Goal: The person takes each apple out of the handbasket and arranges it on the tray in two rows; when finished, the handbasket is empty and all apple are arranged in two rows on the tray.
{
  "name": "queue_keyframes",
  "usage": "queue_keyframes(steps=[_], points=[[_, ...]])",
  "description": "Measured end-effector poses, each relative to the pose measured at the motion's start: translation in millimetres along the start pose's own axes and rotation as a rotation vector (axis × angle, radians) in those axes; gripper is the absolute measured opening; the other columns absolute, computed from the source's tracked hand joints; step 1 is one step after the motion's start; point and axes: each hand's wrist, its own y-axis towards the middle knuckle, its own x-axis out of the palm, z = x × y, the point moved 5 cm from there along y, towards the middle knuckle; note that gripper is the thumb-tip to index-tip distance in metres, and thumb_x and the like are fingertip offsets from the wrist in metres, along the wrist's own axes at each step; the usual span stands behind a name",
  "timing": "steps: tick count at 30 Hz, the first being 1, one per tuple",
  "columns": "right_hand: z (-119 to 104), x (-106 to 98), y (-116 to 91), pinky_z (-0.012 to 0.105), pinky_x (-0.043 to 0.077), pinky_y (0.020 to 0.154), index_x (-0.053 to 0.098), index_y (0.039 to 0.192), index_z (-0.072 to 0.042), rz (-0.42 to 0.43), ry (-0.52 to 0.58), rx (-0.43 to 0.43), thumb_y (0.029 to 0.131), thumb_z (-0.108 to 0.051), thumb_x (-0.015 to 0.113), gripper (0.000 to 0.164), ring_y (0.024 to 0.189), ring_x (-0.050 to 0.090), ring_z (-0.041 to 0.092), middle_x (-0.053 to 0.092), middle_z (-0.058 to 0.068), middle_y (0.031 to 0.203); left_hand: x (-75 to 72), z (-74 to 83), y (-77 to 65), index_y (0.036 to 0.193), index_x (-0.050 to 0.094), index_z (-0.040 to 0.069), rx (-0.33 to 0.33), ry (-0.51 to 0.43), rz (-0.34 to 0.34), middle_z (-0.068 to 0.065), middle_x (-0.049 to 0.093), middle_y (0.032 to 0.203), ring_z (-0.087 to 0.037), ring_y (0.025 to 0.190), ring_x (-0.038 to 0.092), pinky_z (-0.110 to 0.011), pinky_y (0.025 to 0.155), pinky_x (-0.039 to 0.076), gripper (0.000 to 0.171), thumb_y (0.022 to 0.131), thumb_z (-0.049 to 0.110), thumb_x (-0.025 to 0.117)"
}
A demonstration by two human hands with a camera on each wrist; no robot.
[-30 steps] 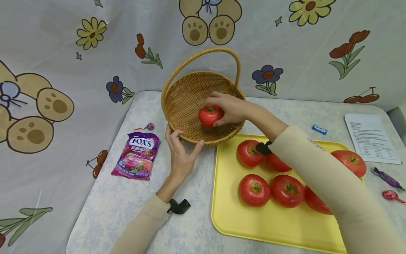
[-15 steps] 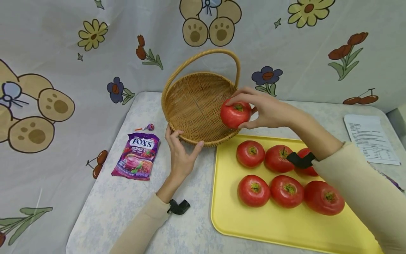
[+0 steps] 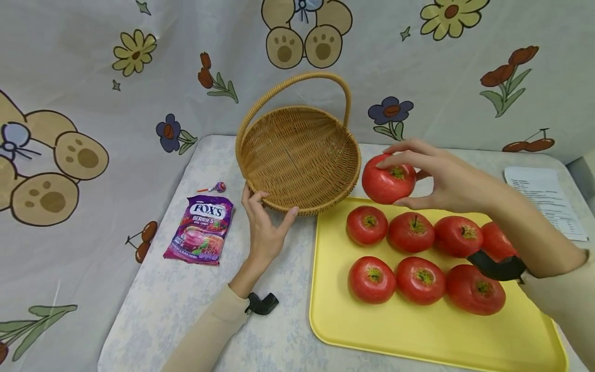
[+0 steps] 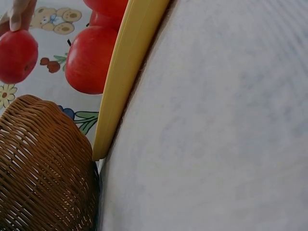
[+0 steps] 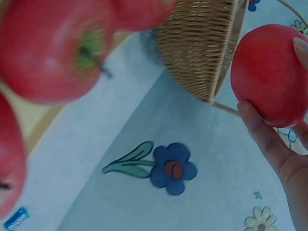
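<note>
My right hand [image 3: 446, 178] grips a red apple [image 3: 388, 181] in the air, to the right of the wicker basket [image 3: 297, 155] and above the tray's back edge. In the right wrist view the thumb and fingers [image 5: 264, 139] are around the apple [image 5: 269, 72]. My left hand [image 3: 265, 227] holds the basket's front rim, its fingers and thumb apart on the wicker. The left wrist view shows the basket's woven side [image 4: 43, 168] but not that hand. On the yellow tray [image 3: 372, 330] several more red apples [image 3: 372, 279] sit in two rows; my right forearm partly covers one.
Left of the basket lie a purple candy bag [image 3: 200, 230] and a lollipop [image 3: 216, 187]. A printed paper sheet [image 3: 544, 199] is at the back right. Behind the table hangs a patterned cloth [image 3: 297, 88]. The basket's tall handle [image 3: 321, 75] arches over its opening.
My right hand has lifted the apple out from the basket and carried it right, past the rim. The left hand has stayed on the basket, which has not moved.
</note>
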Motion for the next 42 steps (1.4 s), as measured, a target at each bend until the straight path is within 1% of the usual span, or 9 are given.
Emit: queue_keyframes(steps=[6, 11, 20, 27, 30, 34, 37, 41, 42], points=[[17, 1, -45, 0.012, 0.050, 0.078, 0.058, 0.131, -0.030, 0.045, 0.002, 0.140, 0.064, -0.012, 0.092, 0.078, 0.115, 0.046, 0.004, 0.047, -0.002, 0.138, 0.1, -0.5, -0.4, 0.119, 0.029, 0.006, 0.008, -0.004, 0.004, -0.010, -0.007, 0.161, -0.031, 0.151, 0.002, -0.063, 0.113, 0.019, 0.063, 0.088, 0.047, 0.067], [36, 0, -90, 0.003, 0.044, 0.073, 0.060, 0.129, -0.022, 0.100, -0.032, 0.230, 0.057, -0.004, 0.094, 0.081, 0.110, 0.038, -0.011, 0.048, 0.004, 0.137, 1.1, 1.2, -0.4, 0.118, 0.029, 0.002, 0.022, -0.015, 0.000, -0.012, -0.007, 0.161, -0.031, 0.151, 0.000, -0.064, 0.113, 0.018, 0.064, 0.089, 0.044, 0.067], [61, 5, -167, 0.004, 0.043, 0.060, 0.059, 0.125, -0.009, 0.115, -0.118, 0.351, 0.046, 0.002, 0.095, 0.087, 0.108, 0.026, -0.019, 0.046, 0.019, 0.130, 1.4, 1.9, 0.1, 0.118, 0.029, 0.001, 0.030, -0.022, 0.001, -0.013, -0.007, 0.161, -0.029, 0.151, 0.000, -0.062, 0.115, 0.016, 0.065, 0.089, 0.045, 0.068], [69, 11, -215, -0.004, 0.034, 0.059, 0.059, 0.123, -0.002, 0.219, -0.143, 0.422, 0.033, 0.007, 0.096, 0.097, 0.107, 0.023, -0.023, 0.045, 0.022, 0.127, 1.6, 0.1, -0.1, 0.118, 0.030, 0.002, 0.024, -0.010, 0.008, -0.013, -0.007, 0.161, -0.032, 0.151, 0.001, -0.063, 0.114, 0.017, 0.065, 0.088, 0.046, 0.068], [73, 12, -236, -0.005, 0.033, 0.057, 0.059, 0.126, -0.002, 0.269, -0.127, 0.483, 0.034, 0.001, 0.098, 0.100, 0.108, 0.021, -0.022, 0.046, 0.014, 0.135, 1.8, -0.3, 0.1, 0.119, 0.030, 0.003, 0.024, -0.010, 0.002, -0.013, -0.007, 0.161, -0.031, 0.151, 0.002, -0.062, 0.114, 0.017, 0.065, 0.088, 0.046, 0.068], [79, 19, -257, -0.005, 0.030, 0.056, 0.058, 0.128, -0.002, 0.296, -0.120, 0.536, 0.034, -0.004, 0.099, 0.102, 0.109, 0.019, -0.022, 0.046, 0.017, 0.137, 1.4, -0.8, 0.9, 0.118, 0.029, 0.005, 0.022, -0.005, 0.003, -0.012, -0.007, 0.161, -0.030, 0.151, 0.002, -0.062, 0.114, 0.018, 0.064, 0.088, 0.047, 0.068], [85, 29, -270, -0.004, 0.031, 0.054, 0.056, 0.127, 0.001, 0.259, -0.147, 0.560, 0.033, -0.006, 0.099, 0.104, 0.104, 0.018, -0.021, 0.044, 0.031, 0.130, 1.0, -0.7, 1.3, 0.119, 0.030, 0.006, 0.023, 0.000, 0.009, -0.013, -0.007, 0.161, -0.031, 0.151, 0.002, -0.062, 0.115, 0.018, 0.064, 0.088, 0.047, 0.068], [92, 44, -288, 0.015, 0.047, 0.046, 0.053, 0.132, 0.003, 0.212, -0.145, 0.617, 0.040, -0.011, 0.099, 0.104, 0.122, 0.028, -0.004, 0.040, 0.034, 0.132, 1.3, -0.8, 1.0, 0.119, 0.030, 0.005, 0.021, -0.005, 0.004, -0.014, -0.007, 0.161, -0.031, 0.151, 0.002, -0.062, 0.115, 0.017, 0.063, 0.088, 0.044, 0.069], [93, 47, -291, 0.022, 0.049, 0.044, 0.052, 0.133, 0.004, 0.208, -0.130, 0.625, 0.041, -0.010, 0.099, 0.104, 0.129, 0.029, 0.007, 0.039, 0.035, 0.132, 1.4, -1.1, 0.9, 0.119, 0.030, 0.005, 0.020, -0.006, 0.004, -0.014, -0.007, 0.161, -0.032, 0.151, 0.002, -0.062, 0.114, 0.017, 0.063, 0.088, 0.043, 0.069]])
